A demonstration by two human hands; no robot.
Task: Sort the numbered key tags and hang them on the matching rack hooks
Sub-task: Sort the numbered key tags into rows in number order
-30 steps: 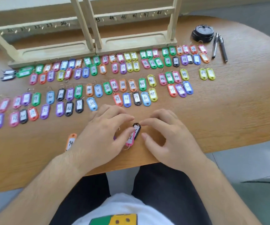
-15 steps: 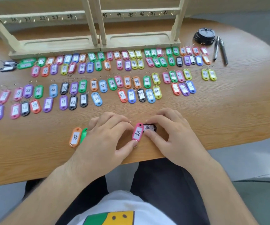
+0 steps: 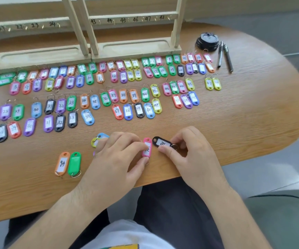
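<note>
Item: my left hand, at the near edge of the wooden table. Forefinger and thumb pinch a pink key tag. The forefinger covers part of the label and the thumb sits at the ring end, nearest me. A 2 shows below the fingertip; the rest of the number is hidden.

Item: my right hand, just beside the left. Thumb and curled fingers pinch the ring end of a black key tag. It lies nearly crosswise on the table, its hole end just beside the top of the pink one. A 3 shows on its label.

Item: a yellow key tag and a light-blue key tag, both half hidden under my left knuckles.

Item: an orange key tag with a handwritten label and a green key tag lying plain side up. They sit side by side, left of my left wrist, apart from the rows.

Item: sorted key tags in many colours, laid in numbered rows across the middle and far side of the table, mostly in like-numbered pairs. Readable numbers run from 3 to 47.

Item: two pale wooden racks, standing side by side at the far edge. Their rails carry small hooks beside handwritten numbers: 21 to 24 on the left rack, 43 to 47 on the right.

Item: a black round lid and two pens, far right, beyond the last tags.
</note>
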